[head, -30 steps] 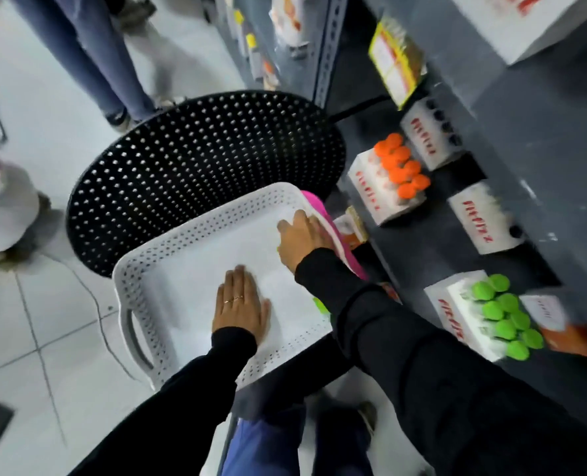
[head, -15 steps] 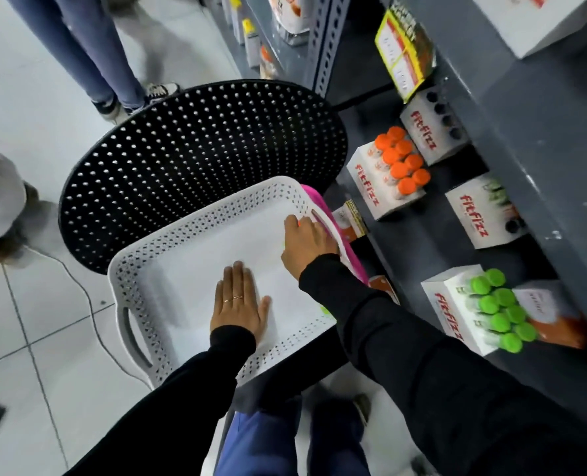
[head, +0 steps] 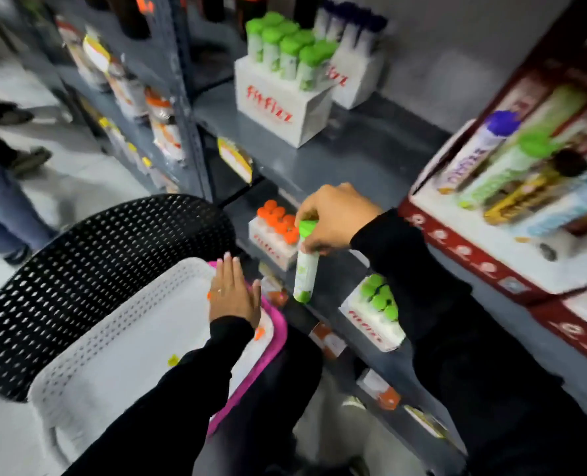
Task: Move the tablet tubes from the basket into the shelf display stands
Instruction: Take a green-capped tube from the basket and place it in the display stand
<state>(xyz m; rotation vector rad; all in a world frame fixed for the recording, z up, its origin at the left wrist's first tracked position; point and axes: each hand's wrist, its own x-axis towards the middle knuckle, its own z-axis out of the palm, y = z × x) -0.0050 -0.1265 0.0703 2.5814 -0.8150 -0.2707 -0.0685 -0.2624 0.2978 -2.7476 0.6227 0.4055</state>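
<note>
My right hand [head: 333, 218] grips a white tablet tube with a green cap [head: 305, 269] near its top, holding it upright in front of the shelf edge. My left hand [head: 232, 293] lies flat, fingers apart, on the far right part of the white perforated basket [head: 113, 345], which sits in a pink tray [head: 271, 348]. On the lower shelf stand a white display stand with orange-capped tubes [head: 275, 235] and one with green-capped tubes [head: 376, 314]. The upper shelf holds another stand of green-capped tubes [head: 283, 87].
A black perforated chair back [head: 89, 266] curves behind the basket. A red-and-white carton of assorted tubes [head: 512, 201] juts out at the right. A person's legs [head: 0, 187] stand on the tiled floor at the left. Grey shelf uprights [head: 189, 108] divide the racks.
My right hand has lifted from the basket's right edge up toward the shelf and now holds a green-capped tube. The left hand stays flat on the basket. The view has tilted upward.
</note>
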